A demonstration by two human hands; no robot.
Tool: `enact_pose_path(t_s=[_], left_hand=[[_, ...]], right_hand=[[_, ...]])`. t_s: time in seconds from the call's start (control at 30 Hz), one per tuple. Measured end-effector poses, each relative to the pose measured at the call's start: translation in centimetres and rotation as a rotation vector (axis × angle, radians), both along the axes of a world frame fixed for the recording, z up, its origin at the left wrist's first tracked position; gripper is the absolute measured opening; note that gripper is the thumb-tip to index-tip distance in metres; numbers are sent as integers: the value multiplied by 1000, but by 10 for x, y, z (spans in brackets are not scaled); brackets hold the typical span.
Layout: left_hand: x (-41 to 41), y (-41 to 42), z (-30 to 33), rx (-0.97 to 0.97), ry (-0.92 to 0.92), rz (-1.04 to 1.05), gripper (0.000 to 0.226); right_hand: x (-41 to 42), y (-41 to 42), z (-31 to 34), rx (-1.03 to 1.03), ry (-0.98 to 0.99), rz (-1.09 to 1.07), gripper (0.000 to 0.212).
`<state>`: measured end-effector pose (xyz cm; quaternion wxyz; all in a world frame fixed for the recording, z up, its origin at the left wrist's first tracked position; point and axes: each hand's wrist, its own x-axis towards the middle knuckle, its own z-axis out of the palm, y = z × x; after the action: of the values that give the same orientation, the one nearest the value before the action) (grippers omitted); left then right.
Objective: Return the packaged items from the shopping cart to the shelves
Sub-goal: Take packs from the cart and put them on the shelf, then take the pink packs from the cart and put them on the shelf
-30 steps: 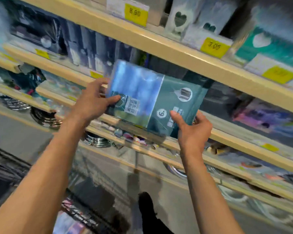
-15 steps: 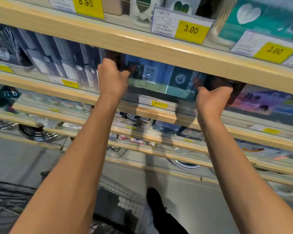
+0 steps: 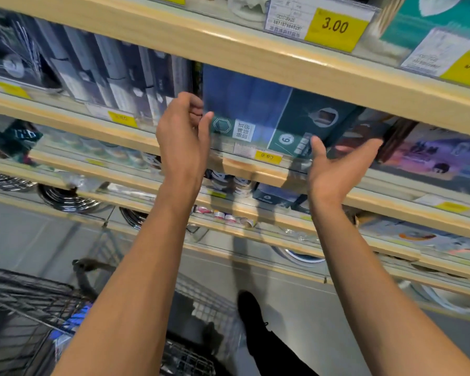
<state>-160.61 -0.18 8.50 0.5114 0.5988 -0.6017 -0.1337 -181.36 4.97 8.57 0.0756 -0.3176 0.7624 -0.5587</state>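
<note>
Standing on the shelf (image 3: 255, 172), the blue-green package (image 3: 269, 115) is flanked by the left hand (image 3: 183, 137), fingers loosely curled, holding nothing, and the right hand (image 3: 337, 169), fingers spread wide

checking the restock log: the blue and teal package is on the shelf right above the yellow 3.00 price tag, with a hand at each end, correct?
Not quite. The head view shows the blue and teal package above the yellow 9.90 price tag; the 3.00 price tag sits on the shelf above it. The left hand and right hand are at its two ends, as you said.
</note>
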Motion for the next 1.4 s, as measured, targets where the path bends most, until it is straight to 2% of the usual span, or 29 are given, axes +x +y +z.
enact_pose_path(t_s=[0.1,0.27,0.4,0.53,0.6,0.7,0.8,0.87,0.93,1.0,1.07,1.13,1.4], left_hand=[[7,18,-5,-6,58,-63,13],[27,92,-39,62,217,71,7],[64,180,-94,249,348,267,6],[119,272,-143,439,381,556,2],[148,317,-156,514,373,693,6],[184,388,-163,536,262,883,16],[204,461,-166,694,36,1268,40],[203,503,-167,797,9,1459,56],[196,544,-177,884,53,1571,62],[183,578,-189,947,198,1572,55],[168,598,-199,1021,418,1513,38],[150,614,-207,1011,472,1474,27],[112,633,-227,920,682,1482,22]], right_hand=[[21,21,-3,-222,-37,-36,44],[92,68,-29,-220,-106,286,18],[157,121,-77,69,-7,646,9],[202,174,-127,525,4,995,18],[217,193,-143,658,66,1116,21],[237,222,-160,769,158,1237,29],[243,253,-172,856,269,1295,24],[237,263,-175,896,384,1328,23],[233,271,-180,888,465,1338,19],[229,275,-183,867,483,1331,16],[226,277,-182,847,504,1325,23],[220,276,-181,829,535,1346,28],[177,249,-192,764,646,1501,36]])
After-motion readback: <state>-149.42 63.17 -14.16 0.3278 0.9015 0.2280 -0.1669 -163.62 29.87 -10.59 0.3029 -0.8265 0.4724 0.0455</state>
